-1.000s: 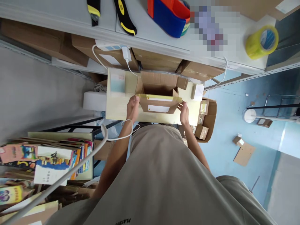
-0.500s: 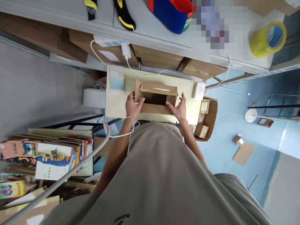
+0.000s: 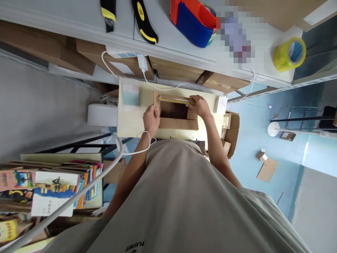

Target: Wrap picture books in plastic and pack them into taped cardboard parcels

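Note:
An open cardboard box lies on the pale yellow tabletop in front of me, its dark inside showing between raised flaps. My left hand is closed on the flap at the box's left end, thumb toward the opening. At the far right corner my right hand grips the far flap, which carries yellowish tape along it. The fingertips of the right hand are partly hidden behind that flap.
Above the tabletop, a grey shelf holds utility knives, a blue and red tape dispenser and a yellow tape roll. A white cable crosses the far edge. Right: a carton of small boxes. Left: stacked books.
My right hand has moved from the box's right end to the far flap and closed on it. That flap now stands more upright. My left hand has closed on the left flap.

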`<state>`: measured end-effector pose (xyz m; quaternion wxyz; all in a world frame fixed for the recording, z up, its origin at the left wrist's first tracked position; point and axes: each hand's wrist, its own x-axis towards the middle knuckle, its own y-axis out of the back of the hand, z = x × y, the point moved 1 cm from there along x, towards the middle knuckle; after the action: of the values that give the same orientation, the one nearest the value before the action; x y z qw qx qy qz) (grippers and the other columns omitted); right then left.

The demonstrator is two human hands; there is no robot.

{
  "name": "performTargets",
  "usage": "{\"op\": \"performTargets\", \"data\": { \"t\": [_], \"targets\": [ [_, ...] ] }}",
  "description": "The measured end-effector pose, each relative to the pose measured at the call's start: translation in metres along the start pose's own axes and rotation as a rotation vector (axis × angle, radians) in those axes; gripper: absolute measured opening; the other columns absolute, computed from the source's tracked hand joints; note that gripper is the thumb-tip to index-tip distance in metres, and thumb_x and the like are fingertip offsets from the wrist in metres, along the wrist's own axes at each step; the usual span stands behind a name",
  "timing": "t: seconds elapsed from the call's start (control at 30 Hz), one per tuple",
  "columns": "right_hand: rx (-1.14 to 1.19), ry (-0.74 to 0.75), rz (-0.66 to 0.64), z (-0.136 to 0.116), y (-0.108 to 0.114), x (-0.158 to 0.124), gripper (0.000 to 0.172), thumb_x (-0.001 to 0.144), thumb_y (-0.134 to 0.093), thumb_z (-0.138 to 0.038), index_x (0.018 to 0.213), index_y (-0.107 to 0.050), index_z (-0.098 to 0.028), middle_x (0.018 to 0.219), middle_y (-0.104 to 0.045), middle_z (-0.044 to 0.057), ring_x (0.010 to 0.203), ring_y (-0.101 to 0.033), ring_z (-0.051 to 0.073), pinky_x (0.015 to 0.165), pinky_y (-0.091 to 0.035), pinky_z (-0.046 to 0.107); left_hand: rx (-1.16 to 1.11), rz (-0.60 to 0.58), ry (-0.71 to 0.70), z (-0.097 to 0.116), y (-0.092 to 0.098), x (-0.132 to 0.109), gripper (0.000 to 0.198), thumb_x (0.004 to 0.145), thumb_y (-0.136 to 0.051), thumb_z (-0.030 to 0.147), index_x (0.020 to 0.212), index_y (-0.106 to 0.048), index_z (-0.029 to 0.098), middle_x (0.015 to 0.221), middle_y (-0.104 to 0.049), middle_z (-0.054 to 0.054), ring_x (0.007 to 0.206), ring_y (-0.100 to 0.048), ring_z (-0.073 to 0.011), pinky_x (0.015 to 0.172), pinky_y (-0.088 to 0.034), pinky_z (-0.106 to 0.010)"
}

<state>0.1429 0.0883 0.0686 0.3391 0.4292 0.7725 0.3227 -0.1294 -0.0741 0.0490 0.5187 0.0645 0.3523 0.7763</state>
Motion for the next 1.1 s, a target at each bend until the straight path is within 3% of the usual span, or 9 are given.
{"op": "performTargets", "data": {
  "t": [0.1, 0.23, 0.4, 0.53, 0.63, 0.7, 0.83, 0.93, 1.1],
  "targets": [
    [0.056, -0.092, 0.071, 0.011, 0.002, 0.016, 0.053, 0.104, -0.076, -0.058, 0.14, -0.075, -0.019, 0.129, -0.083, 0.017, 0.121, -0.077, 0.036, 0.114, -0.059, 0.054, -0.014, -0.015, 0.02, -0.006, 0.002, 0.005, 0.017, 0.109, -0.055, 0.031, 0.11, -0.069, 0.022, 0.118, -0.081, -0.019, 0.13, -0.074, -0.0391, 0.118, -0.054, -0.048],
    [-0.061, -0.304, 0.232, 0.012, -0.011, 0.024, 0.061, 0.101, -0.079, -0.057, 0.148, -0.068, -0.02, 0.144, -0.074, 0.021, 0.126, -0.071, 0.036, 0.109, -0.059, 0.053, 0.008, -0.015, 0.063, -0.011, 0.002, 0.007, 0.017, 0.109, -0.053, 0.029, 0.103, -0.067, 0.022, 0.113, -0.081, -0.019, 0.126, -0.076, -0.0384, 0.113, -0.056, -0.047],
    [-0.287, -0.292, 0.286, -0.018, -0.029, -0.002, 0.026, 0.109, -0.061, -0.03, 0.124, -0.078, -0.019, 0.149, -0.068, 0.023, 0.141, -0.059, 0.038, 0.119, -0.051, 0.054, -0.118, -0.078, 0.047, -0.019, 0.011, 0.016, 0.033, 0.117, -0.046, 0.043, 0.112, -0.071, 0.022, 0.118, -0.082, -0.018, 0.124, -0.077, -0.0354, 0.113, -0.056, -0.046],
    [-0.3, -0.238, 0.329, -0.045, -0.03, -0.032, 0.031, 0.111, -0.055, -0.026, 0.129, -0.079, -0.019, 0.15, -0.067, 0.023, 0.144, -0.056, 0.039, 0.12, -0.051, 0.058, -0.097, 0.034, 0.127, -0.044, 0.037, 0.054, 0.036, 0.115, -0.054, 0.045, 0.131, -0.071, 0.017, 0.142, -0.075, -0.024, 0.144, -0.067, -0.0382, 0.13, -0.047, -0.052],
    [-0.282, -0.201, 0.383, -0.066, -0.032, -0.052, 0.031, 0.112, -0.057, -0.031, 0.13, -0.08, -0.021, 0.147, -0.068, 0.021, 0.14, -0.058, 0.038, 0.119, -0.053, 0.059, 0.025, 0.159, 0.236, -0.069, 0.057, 0.09, 0.048, 0.107, -0.072, 0.038, 0.145, -0.062, 0.011, 0.167, -0.056, -0.029, 0.164, -0.046, -0.0429, 0.14, -0.033, -0.058],
    [-0.259, -0.182, 0.4, -0.079, -0.035, -0.062, 0.03, 0.113, -0.058, -0.033, 0.128, -0.081, -0.021, 0.142, -0.069, 0.021, 0.136, -0.061, 0.037, 0.119, -0.054, 0.059, 0.093, 0.163, 0.298, -0.083, 0.064, 0.109, 0.055, 0.105, -0.076, 0.035, 0.149, -0.057, 0.009, 0.176, -0.044, -0.031, 0.17, -0.035, -0.0446, 0.141, -0.029, -0.06],
    [-0.209, -0.166, 0.418, -0.099, -0.045, -0.079, 0.03, 0.113, -0.058, -0.037, 0.125, -0.082, -0.023, 0.136, -0.072, 0.019, 0.13, -0.063, 0.037, 0.119, -0.055, 0.06, 0.185, 0.041, 0.367, -0.094, 0.061, 0.126, 0.066, 0.102, -0.081, 0.037, 0.151, -0.051, 0.006, 0.17, -0.048, -0.034, 0.163, -0.042, -0.0464, 0.135, -0.036, -0.061],
    [-0.192, -0.175, 0.436, -0.106, -0.051, -0.09, 0.033, 0.113, -0.057, -0.04, 0.124, -0.082, -0.022, 0.133, -0.075, 0.019, 0.127, -0.065, 0.037, 0.117, -0.056, 0.06, 0.276, 0.027, 0.349, -0.091, 0.052, 0.127, 0.077, 0.095, -0.087, 0.042, 0.151, -0.049, 0.006, 0.167, -0.051, -0.035, 0.159, -0.046, -0.0485, 0.133, -0.037, -0.062],
    [-0.173, -0.195, 0.416, -0.11, -0.058, -0.103, 0.034, 0.114, -0.056, -0.042, 0.12, -0.083, -0.022, 0.13, -0.079, 0.018, 0.124, -0.07, 0.036, 0.113, -0.06, 0.057, 0.339, 0.037, 0.337, -0.086, 0.043, 0.13, 0.082, 0.082, -0.092, 0.022, 0.149, -0.048, 0.003, 0.164, -0.053, -0.036, 0.155, -0.05, -0.048, 0.13, -0.042, -0.058]
  ]
}}
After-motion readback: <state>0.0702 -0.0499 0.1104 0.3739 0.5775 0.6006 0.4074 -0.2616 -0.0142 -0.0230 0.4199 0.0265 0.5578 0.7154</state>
